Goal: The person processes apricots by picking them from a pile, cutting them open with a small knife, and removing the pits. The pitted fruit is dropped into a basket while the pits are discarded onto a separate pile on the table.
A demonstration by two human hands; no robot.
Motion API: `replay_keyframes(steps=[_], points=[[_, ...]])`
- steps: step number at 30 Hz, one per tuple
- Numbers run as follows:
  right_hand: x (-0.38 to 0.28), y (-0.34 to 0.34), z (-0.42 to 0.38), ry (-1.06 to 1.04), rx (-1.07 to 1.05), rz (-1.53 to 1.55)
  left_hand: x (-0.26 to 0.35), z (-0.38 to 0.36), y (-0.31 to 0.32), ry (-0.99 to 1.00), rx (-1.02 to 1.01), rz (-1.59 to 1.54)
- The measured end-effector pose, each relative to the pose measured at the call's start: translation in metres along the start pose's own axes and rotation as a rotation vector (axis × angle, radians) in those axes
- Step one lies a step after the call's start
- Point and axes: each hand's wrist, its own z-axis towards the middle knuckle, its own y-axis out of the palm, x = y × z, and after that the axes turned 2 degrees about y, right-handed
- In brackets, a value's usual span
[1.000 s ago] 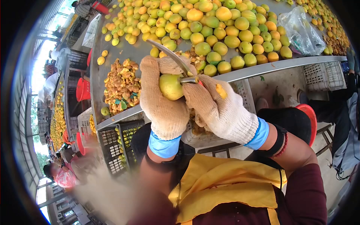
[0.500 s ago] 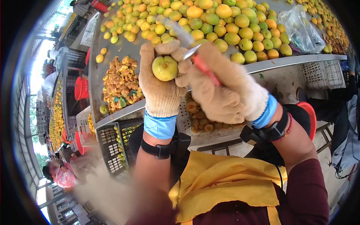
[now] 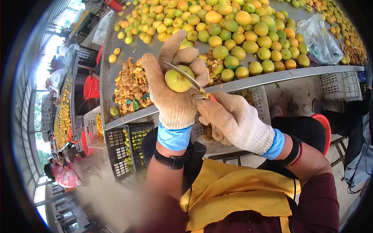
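A yellow-green fruit point(image 3: 176, 82) rests in the palm of my left hand point(image 3: 173, 93), whose gloved fingers curl around its far side. My right hand point(image 3: 233, 118), also gloved, grips a knife point(image 3: 185, 75) by its red handle. The knife's narrow blade reaches leftward across the top of the fruit; whether it cuts in cannot be made out. Behind my hands, many green and orange fruits point(image 3: 252, 46) lie heaped on the metal table point(image 3: 248, 82). A pile of cut orange-brown pieces point(image 3: 132, 87) sits left of my left hand.
A clear plastic bag point(image 3: 319, 39) lies at the table's right. Black crates point(image 3: 116, 149) stand below its left edge, and a light crate point(image 3: 261, 105) is beneath my right hand. A red bucket point(image 3: 91, 87) is farther left. A person point(image 3: 67, 175) is at the lower left.
My left fingers have spread upward around the fruit. My right hand has moved down, turning the knife so its blade now lies over the fruit. The whole view has shifted slightly.
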Motion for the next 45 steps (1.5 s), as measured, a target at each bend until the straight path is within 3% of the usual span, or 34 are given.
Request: replay_keyframes(steps=[2, 6, 10, 14, 20, 22, 25, 26, 28, 32, 34, 35, 37, 42, 44, 45], points=[[0.003, 0.003, -0.001, -0.031, 0.014, -0.071, 0.003, -0.002, 0.004, -0.005, 0.004, -0.02], [0.002, 0.002, -0.004, -0.058, 0.033, -0.26, 0.015, -0.004, 0.006, 0.097, -0.031, 0.286], [-0.008, -0.001, -0.008, 0.116, -0.142, -0.09, 0.034, -0.003, 0.009, 0.157, -0.088, 0.642], [-0.019, -0.005, -0.008, 0.265, -0.255, 0.069, 0.045, 0.002, 0.003, 0.148, -0.164, 0.77], [-0.008, 0.007, 0.005, 0.212, -0.157, -0.023, 0.026, 0.0, 0.008, 0.15, -0.148, 0.622], [-0.005, 0.009, 0.01, 0.143, -0.093, -0.082, 0.011, -0.001, 0.005, 0.127, 0.027, 0.288], [-0.001, 0.009, 0.009, 0.098, -0.094, -0.079, 0.012, -0.001, -0.004, 0.066, 0.002, 0.221], [0.003, 0.008, 0.009, 0.102, -0.093, -0.078, 0.016, -0.002, -0.005, 0.063, 0.004, 0.219], [0.014, 0.004, 0.008, 0.091, -0.113, -0.178, 0.026, -0.003, -0.002, 0.142, -0.007, 0.578], [0.017, 0.008, 0.004, 0.038, -0.076, -0.149, 0.023, -0.001, -0.009, 0.113, -0.081, 0.58], [0.013, 0.01, 0.009, 0.051, -0.086, -0.101, 0.014, -0.002, -0.008, 0.041, -0.056, 0.238], [0.009, 0.007, 0.014, 0.055, -0.082, -0.099, 0.008, -0.004, -0.005, 0.036, -0.056, 0.236], [-0.002, -0.001, 0.023, 0.128, -0.102, -0.103, 0.0, -0.004, 0.0, -0.079, 0.169, -0.024], [0.005, 0.009, 0.015, 0.1, -0.013, -0.104, 0.006, -0.003, -0.026, -0.16, 0.033, -0.009], [0.019, 0.009, 0.016, 0.078, -0.029, -0.109, 0.007, 0.003, -0.041, -0.284, -0.066, -0.373], [0.022, 0.009, 0.017, 0.055, -0.043, -0.113, 0.007, 0.003, -0.038, -0.28, -0.067, -0.373]])
